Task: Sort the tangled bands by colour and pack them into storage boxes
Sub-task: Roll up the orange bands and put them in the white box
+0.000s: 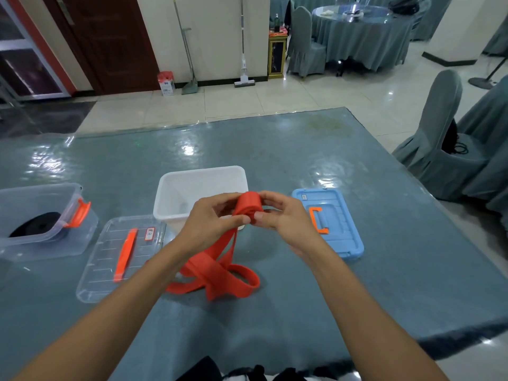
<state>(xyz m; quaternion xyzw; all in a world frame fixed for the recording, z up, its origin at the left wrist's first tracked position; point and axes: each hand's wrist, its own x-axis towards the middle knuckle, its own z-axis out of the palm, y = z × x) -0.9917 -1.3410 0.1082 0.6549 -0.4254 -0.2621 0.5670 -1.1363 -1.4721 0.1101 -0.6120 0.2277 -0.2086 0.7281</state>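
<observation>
A long red band [217,273] lies partly looped on the table, and its upper end is wound into a small roll held in the air. My left hand [211,218] pinches the band just below the roll. My right hand [277,213] grips the roll from the right side. Behind my hands stands an open white box [170,188] with nothing visible inside. At the far left, a clear box [44,243] with an orange latch holds a coiled black band [38,224].
A clear lid [104,270] with an orange handle lies left of the red band. A blue lid [341,229] with an orange handle lies to the right. The table has a glossy teal cover [302,147]. Covered chairs [445,138] stand at the right.
</observation>
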